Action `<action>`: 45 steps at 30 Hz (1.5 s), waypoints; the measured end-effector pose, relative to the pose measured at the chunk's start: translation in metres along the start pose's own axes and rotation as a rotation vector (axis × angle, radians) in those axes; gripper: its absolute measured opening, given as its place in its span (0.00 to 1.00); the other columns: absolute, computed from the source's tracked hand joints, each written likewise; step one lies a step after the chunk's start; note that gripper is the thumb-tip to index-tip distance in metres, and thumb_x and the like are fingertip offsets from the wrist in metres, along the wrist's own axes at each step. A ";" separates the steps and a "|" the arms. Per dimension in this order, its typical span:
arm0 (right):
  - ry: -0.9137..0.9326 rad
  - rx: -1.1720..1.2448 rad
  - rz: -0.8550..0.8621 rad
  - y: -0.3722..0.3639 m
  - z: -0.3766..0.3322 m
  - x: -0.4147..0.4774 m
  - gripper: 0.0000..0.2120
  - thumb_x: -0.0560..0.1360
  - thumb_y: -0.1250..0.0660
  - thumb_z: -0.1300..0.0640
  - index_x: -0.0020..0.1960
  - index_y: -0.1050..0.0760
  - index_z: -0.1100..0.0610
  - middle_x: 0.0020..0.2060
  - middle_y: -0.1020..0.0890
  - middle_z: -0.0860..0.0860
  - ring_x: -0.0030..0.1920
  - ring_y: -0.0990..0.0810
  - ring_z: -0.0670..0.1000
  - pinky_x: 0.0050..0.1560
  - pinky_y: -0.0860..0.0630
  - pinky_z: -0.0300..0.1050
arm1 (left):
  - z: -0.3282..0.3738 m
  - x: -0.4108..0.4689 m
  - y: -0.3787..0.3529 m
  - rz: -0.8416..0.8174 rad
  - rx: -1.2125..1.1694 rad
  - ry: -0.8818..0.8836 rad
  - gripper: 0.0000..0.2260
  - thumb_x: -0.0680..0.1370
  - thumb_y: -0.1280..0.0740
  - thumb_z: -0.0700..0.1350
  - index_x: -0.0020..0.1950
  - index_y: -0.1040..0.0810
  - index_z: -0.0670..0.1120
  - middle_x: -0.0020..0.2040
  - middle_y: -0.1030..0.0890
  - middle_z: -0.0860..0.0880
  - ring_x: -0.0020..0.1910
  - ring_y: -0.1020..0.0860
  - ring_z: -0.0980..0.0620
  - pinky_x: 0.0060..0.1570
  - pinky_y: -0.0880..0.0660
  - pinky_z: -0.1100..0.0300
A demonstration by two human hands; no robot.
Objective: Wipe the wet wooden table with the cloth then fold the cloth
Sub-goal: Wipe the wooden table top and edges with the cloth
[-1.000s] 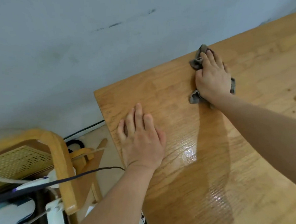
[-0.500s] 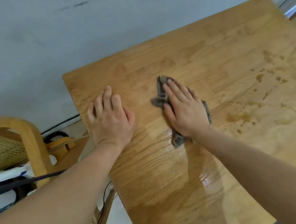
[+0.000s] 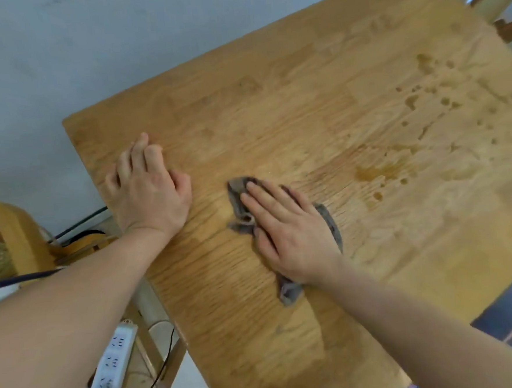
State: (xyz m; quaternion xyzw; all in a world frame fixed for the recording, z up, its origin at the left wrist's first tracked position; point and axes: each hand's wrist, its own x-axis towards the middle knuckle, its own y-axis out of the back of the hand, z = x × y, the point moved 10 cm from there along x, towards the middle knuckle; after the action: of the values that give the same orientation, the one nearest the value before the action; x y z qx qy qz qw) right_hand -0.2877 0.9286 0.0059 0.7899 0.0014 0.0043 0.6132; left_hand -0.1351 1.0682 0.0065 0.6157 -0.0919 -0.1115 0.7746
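A crumpled grey cloth [image 3: 239, 205] lies on the wooden table [image 3: 318, 104], near its middle. My right hand [image 3: 291, 236] presses flat on top of the cloth, fingers stretched toward the far left, so most of the cloth is hidden beneath the palm. My left hand [image 3: 148, 189] rests palm down on the bare wood near the table's left edge, fingers loosely curled, holding nothing. Water droplets and a small puddle [image 3: 380, 171] sit on the wood to the right of the cloth.
A pale wall [image 3: 87, 54] runs along the table's far edge. A wooden chair [image 3: 12, 235] stands to the left, with a white power strip [image 3: 112, 361] and dark cables on the floor below. Another chair part [image 3: 505, 0] shows at the top right.
My right hand has dragged the cloth from the far edge back toward me across the wood. My left hand stays planted near the left edge, fingers now slightly curled.
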 end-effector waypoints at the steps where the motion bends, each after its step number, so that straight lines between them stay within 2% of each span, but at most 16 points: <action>1: -0.094 -0.008 0.035 0.007 0.026 0.019 0.25 0.80 0.46 0.49 0.75 0.34 0.55 0.75 0.35 0.50 0.77 0.41 0.50 0.73 0.40 0.55 | 0.000 -0.001 0.001 0.011 0.004 0.002 0.17 0.75 0.42 0.48 0.61 0.32 0.43 0.73 0.34 0.44 0.71 0.38 0.42 0.64 0.39 0.41; 3: -0.304 -0.056 0.066 0.017 0.076 0.053 0.27 0.80 0.49 0.48 0.77 0.39 0.55 0.77 0.39 0.50 0.78 0.45 0.50 0.75 0.44 0.55 | 0.002 -0.003 0.002 0.035 0.001 -0.006 0.16 0.75 0.42 0.47 0.61 0.31 0.43 0.73 0.34 0.44 0.70 0.38 0.42 0.64 0.39 0.41; 5: -0.384 -0.084 0.049 0.018 0.093 0.061 0.27 0.81 0.52 0.47 0.79 0.44 0.55 0.78 0.43 0.50 0.78 0.49 0.50 0.76 0.48 0.54 | 0.004 -0.006 0.004 0.066 -0.025 -0.006 0.16 0.75 0.41 0.47 0.61 0.31 0.43 0.72 0.33 0.44 0.70 0.37 0.42 0.64 0.39 0.41; 10: -0.168 -0.070 0.011 0.010 0.031 -0.062 0.25 0.81 0.47 0.49 0.76 0.38 0.57 0.77 0.38 0.52 0.78 0.45 0.51 0.75 0.44 0.55 | 0.002 -0.007 0.007 0.090 -0.060 -0.007 0.17 0.75 0.41 0.46 0.62 0.31 0.44 0.71 0.31 0.44 0.69 0.36 0.42 0.64 0.40 0.41; 13: -0.029 -0.061 -0.036 0.009 0.031 -0.109 0.26 0.81 0.46 0.48 0.77 0.39 0.55 0.77 0.40 0.50 0.78 0.47 0.49 0.76 0.46 0.54 | 0.009 -0.013 0.006 0.057 -0.025 -0.020 0.19 0.77 0.44 0.45 0.67 0.33 0.42 0.73 0.34 0.42 0.71 0.38 0.41 0.68 0.41 0.40; 17: -0.124 -0.068 -0.035 0.015 0.069 -0.058 0.28 0.81 0.49 0.45 0.78 0.41 0.55 0.77 0.41 0.50 0.78 0.48 0.49 0.76 0.45 0.55 | 0.056 -0.063 -0.012 -0.090 0.024 -0.068 0.26 0.80 0.53 0.51 0.77 0.47 0.43 0.78 0.46 0.44 0.77 0.50 0.46 0.75 0.52 0.44; 19: -0.290 -0.058 0.028 0.022 0.096 -0.032 0.27 0.81 0.50 0.46 0.78 0.42 0.55 0.78 0.41 0.50 0.78 0.48 0.49 0.76 0.47 0.55 | 0.104 -0.103 -0.029 -0.176 0.034 -0.168 0.29 0.79 0.59 0.55 0.78 0.54 0.44 0.79 0.53 0.46 0.77 0.56 0.48 0.75 0.55 0.45; 21: -0.343 -0.054 0.075 0.023 0.100 -0.038 0.27 0.81 0.51 0.47 0.78 0.41 0.55 0.78 0.41 0.50 0.78 0.47 0.50 0.76 0.46 0.56 | 0.146 -0.141 -0.047 -0.238 0.039 -0.238 0.29 0.79 0.61 0.56 0.78 0.57 0.45 0.79 0.57 0.47 0.77 0.60 0.49 0.75 0.57 0.45; 25: -0.117 -0.079 0.012 0.016 0.067 -0.124 0.25 0.82 0.49 0.49 0.76 0.38 0.57 0.76 0.38 0.52 0.78 0.45 0.50 0.75 0.44 0.56 | 0.166 -0.166 -0.056 -0.222 0.062 -0.250 0.29 0.80 0.56 0.56 0.78 0.55 0.45 0.79 0.56 0.47 0.77 0.59 0.49 0.75 0.58 0.47; 27: -0.071 -0.086 -0.013 0.020 0.093 -0.136 0.25 0.82 0.49 0.49 0.76 0.37 0.56 0.76 0.37 0.51 0.78 0.44 0.50 0.75 0.43 0.55 | 0.162 -0.159 -0.054 -0.199 0.061 -0.253 0.29 0.80 0.56 0.56 0.78 0.53 0.46 0.79 0.54 0.47 0.77 0.58 0.50 0.75 0.58 0.48; 31: -0.438 -0.077 0.095 0.043 0.174 -0.109 0.28 0.80 0.54 0.47 0.77 0.40 0.56 0.77 0.38 0.52 0.77 0.44 0.51 0.76 0.46 0.55 | 0.163 -0.158 -0.054 -0.211 0.068 -0.239 0.29 0.79 0.59 0.56 0.78 0.55 0.47 0.79 0.55 0.48 0.77 0.59 0.51 0.75 0.58 0.49; 34: -0.579 -0.069 0.161 0.035 0.158 -0.115 0.28 0.80 0.54 0.48 0.78 0.42 0.56 0.78 0.41 0.51 0.78 0.47 0.50 0.76 0.48 0.54 | 0.165 -0.162 -0.052 -0.184 0.057 -0.234 0.29 0.79 0.57 0.56 0.78 0.51 0.47 0.79 0.52 0.47 0.77 0.55 0.50 0.75 0.56 0.49; 38: -0.253 -0.021 0.136 0.015 0.067 -0.140 0.25 0.81 0.47 0.50 0.75 0.35 0.56 0.75 0.35 0.52 0.77 0.42 0.51 0.74 0.42 0.57 | 0.166 -0.161 -0.045 -0.113 0.008 -0.241 0.27 0.78 0.52 0.53 0.77 0.43 0.45 0.78 0.44 0.46 0.77 0.48 0.49 0.75 0.51 0.48; 40: -0.175 -0.024 0.122 0.018 0.075 -0.156 0.24 0.81 0.46 0.50 0.74 0.34 0.56 0.74 0.34 0.51 0.76 0.40 0.51 0.74 0.42 0.56 | 0.166 -0.163 -0.043 -0.091 -0.007 -0.241 0.27 0.78 0.50 0.52 0.76 0.41 0.45 0.77 0.42 0.46 0.77 0.46 0.49 0.74 0.50 0.48; 42: -0.311 -0.053 0.151 0.032 0.128 -0.173 0.24 0.81 0.48 0.49 0.75 0.34 0.56 0.74 0.34 0.51 0.76 0.39 0.51 0.74 0.42 0.55 | 0.166 -0.162 -0.043 -0.089 -0.005 -0.231 0.27 0.78 0.49 0.51 0.76 0.41 0.45 0.77 0.42 0.46 0.77 0.46 0.48 0.75 0.51 0.48; 45: -0.665 -0.080 0.163 0.050 0.224 -0.199 0.28 0.79 0.52 0.48 0.77 0.40 0.56 0.77 0.38 0.52 0.77 0.44 0.52 0.76 0.46 0.55 | 0.168 -0.160 -0.040 -0.072 0.009 -0.244 0.26 0.78 0.48 0.49 0.76 0.40 0.44 0.77 0.41 0.44 0.76 0.45 0.46 0.74 0.50 0.47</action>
State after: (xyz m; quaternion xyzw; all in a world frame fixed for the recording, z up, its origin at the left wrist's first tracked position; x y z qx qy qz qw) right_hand -0.4849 0.6979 -0.0021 0.7208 -0.2618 -0.2044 0.6083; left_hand -0.3380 0.9486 0.0043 0.6040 -0.1637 -0.2126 0.7505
